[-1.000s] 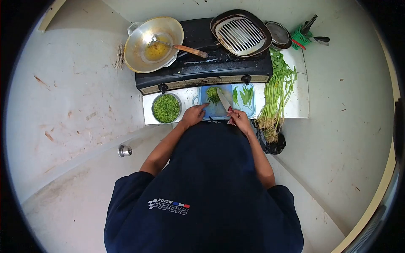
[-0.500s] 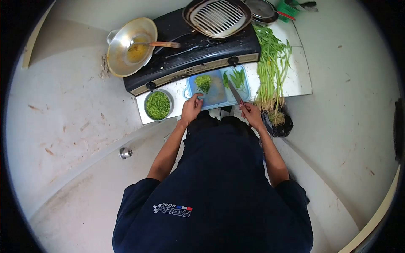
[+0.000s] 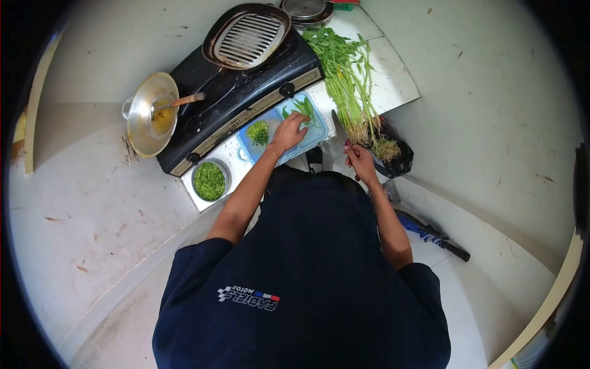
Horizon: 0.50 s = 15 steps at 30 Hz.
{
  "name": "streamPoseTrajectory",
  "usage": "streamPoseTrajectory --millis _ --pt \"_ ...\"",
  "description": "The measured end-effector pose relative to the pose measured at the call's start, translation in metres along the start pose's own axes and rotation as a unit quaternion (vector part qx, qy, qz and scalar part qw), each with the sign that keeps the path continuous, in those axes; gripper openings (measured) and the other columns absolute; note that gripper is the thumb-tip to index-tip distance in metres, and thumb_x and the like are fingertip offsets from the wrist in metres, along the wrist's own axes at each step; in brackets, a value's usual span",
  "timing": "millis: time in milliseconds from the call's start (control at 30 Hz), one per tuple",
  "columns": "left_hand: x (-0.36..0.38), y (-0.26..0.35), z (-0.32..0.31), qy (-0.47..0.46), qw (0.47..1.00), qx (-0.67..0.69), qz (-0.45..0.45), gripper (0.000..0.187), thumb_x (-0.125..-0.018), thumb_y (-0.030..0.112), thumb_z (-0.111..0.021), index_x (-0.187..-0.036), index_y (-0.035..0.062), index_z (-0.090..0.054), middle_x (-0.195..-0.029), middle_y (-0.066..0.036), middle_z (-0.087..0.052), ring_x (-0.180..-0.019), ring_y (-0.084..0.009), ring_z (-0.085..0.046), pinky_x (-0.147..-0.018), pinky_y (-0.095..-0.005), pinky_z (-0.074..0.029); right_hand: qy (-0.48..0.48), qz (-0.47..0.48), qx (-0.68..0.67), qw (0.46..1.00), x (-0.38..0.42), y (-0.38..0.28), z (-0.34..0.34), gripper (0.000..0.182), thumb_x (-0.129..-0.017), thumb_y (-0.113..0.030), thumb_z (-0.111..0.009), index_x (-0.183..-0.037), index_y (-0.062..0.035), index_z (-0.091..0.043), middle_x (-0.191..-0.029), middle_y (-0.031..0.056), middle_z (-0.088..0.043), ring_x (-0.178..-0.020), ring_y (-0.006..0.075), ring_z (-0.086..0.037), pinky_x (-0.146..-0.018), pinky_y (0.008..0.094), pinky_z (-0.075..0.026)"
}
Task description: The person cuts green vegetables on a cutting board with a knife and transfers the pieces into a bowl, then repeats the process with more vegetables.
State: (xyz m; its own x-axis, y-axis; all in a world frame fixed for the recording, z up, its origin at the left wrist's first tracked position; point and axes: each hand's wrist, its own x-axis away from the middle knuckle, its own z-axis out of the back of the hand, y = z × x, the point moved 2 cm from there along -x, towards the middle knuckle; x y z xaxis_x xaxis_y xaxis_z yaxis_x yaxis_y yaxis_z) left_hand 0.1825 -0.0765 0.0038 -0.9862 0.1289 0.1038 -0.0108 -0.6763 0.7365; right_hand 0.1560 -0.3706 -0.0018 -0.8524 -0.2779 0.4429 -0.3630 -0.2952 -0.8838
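Observation:
My left hand [image 3: 289, 131] reaches over the blue cutting board [image 3: 276, 118], its fingers bent at the leaves [image 3: 302, 109] on the board's right part; contact is unclear. A small pile of chopped greens [image 3: 258, 132] lies left of that hand. My right hand [image 3: 361, 161] grips a knife [image 3: 338, 126] by its handle, off the board's right side, with the blade pointing up and left. Beside the knife lies a bunch of long-stemmed greens [image 3: 350, 92] with roots. A round bowl [image 3: 228, 180] holds chopped greens at the lower left.
Behind the board stands a black stove [image 3: 203, 111], bearing a grill pan [image 3: 249, 40] and a wok [image 3: 142, 117] with a wooden-handled utensil [image 3: 188, 99]. A black plastic bag [image 3: 402, 161] sits at the counter's right edge. Lidded cookware [image 3: 304, 8] is at the back.
The view has turned and shifted. My left hand has moved right across the board, from the chopped pile to the leaves. My right hand has drawn the knife away from the leaves, off the board.

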Motion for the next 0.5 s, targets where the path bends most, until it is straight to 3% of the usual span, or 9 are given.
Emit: streamPoseTrajectory --millis 167,500 --pt "-0.012 0.004 -0.009 -0.056 0.997 -0.059 -0.017 0.041 -0.089 0.013 -0.070 -0.131 0.0111 -0.065 -0.119 -0.014 -0.066 -0.113 -0.0376 -0.066 -0.097 -0.0465 -0.054 0.033 0.002 -0.016 0.999 -0.002 0.009 0.008 0.034 -0.105 -0.030 -0.066 -0.100 0.0034 -0.070 -0.066 0.0055 -0.065 -0.060 0.0102 -0.060 -0.059 0.0295 -0.048" --pt "-0.005 0.000 -0.003 -0.077 0.994 -0.058 -0.045 0.042 -0.092 0.017 -0.069 -0.132 0.0065 -0.062 -0.114 -0.015 -0.065 -0.106 -0.0370 -0.067 -0.091 -0.0448 -0.055 0.066 -0.012 -0.067 0.995 -0.006 0.017 0.008 0.035 -0.104 -0.031 -0.066 -0.095 0.0028 -0.069 -0.068 0.0048 -0.065 -0.061 0.0104 -0.061 -0.060 0.0290 -0.050"
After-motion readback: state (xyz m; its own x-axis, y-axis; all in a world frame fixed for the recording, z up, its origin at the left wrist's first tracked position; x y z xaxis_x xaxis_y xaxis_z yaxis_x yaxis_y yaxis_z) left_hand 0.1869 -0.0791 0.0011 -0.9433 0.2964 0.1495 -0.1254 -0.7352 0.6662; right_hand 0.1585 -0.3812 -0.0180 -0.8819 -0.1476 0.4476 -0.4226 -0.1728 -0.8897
